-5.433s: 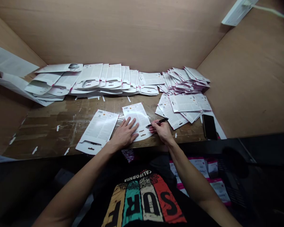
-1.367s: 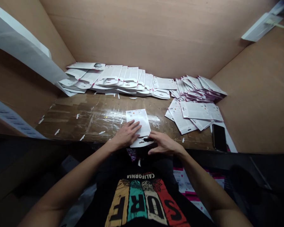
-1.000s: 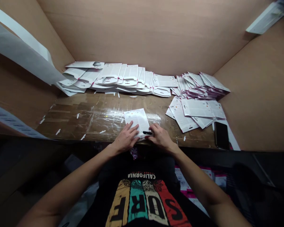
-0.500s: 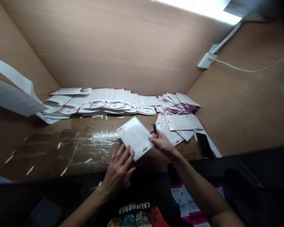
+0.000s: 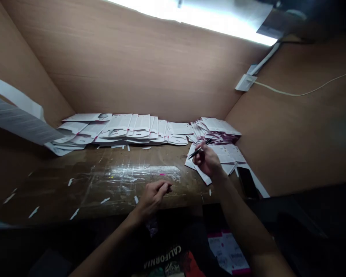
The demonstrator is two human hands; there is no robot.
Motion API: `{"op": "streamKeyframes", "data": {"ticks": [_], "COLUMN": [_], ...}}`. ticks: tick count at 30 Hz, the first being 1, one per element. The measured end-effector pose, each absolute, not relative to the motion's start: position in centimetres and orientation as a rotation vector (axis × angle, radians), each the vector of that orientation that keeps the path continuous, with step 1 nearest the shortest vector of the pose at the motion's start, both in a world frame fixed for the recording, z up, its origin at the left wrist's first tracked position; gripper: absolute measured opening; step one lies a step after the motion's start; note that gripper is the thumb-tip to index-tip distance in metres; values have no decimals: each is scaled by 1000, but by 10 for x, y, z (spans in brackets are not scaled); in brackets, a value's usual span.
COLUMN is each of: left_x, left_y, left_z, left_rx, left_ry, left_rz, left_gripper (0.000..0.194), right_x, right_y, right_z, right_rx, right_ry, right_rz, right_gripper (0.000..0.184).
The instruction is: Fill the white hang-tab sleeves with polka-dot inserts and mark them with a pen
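Observation:
My right hand is closed around a dark, slim pen, held slanting above the loose white packets on the right of the table. My left hand hovers over the table's front part, fingers curled in, with nothing visible in it. Behind the right hand rises an untidy pile of white packets with pink edges. A long row of overlapping white packets runs along the back wall.
A black phone lies at the right edge. Small white paper scraps dot the brown, tape-covered tabletop. A curled paper strip hangs at left. Board walls enclose the back and sides. Pink-and-white packages sit below the table edge.
The white packet between my hands has left them, and the right pile's top looks different. My right hand has moved up, pen now in full view. My left hand has curled from spread fingers.

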State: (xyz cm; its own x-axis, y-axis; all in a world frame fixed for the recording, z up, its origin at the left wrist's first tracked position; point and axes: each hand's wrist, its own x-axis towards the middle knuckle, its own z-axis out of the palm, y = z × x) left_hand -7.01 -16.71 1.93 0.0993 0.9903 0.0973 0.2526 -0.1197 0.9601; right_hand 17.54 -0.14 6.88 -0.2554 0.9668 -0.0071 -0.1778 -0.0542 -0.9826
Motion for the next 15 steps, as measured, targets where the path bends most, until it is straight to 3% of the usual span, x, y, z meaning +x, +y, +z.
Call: {"op": "streamKeyframes", "data": {"ticks": [3,8,15], "left_x": [-61,-59,-57], "left_y": [-152,-148,-150], "left_z": [31,31,35], "left_rx": [1385,1334,1581], "left_ry": [1143,1162,1377], "left_rz": [1105,1127,1102], "left_gripper": [35,22,30], "right_x": [136,121,124], "right_y": [-49,-73,-82], "right_z": [43,42,36], "right_rx": [-860,-854,-874], "right_ry": [-1083,-1022,-1018], "right_rz": [1683,1736,1740], "right_gripper": [55,58,59]}}
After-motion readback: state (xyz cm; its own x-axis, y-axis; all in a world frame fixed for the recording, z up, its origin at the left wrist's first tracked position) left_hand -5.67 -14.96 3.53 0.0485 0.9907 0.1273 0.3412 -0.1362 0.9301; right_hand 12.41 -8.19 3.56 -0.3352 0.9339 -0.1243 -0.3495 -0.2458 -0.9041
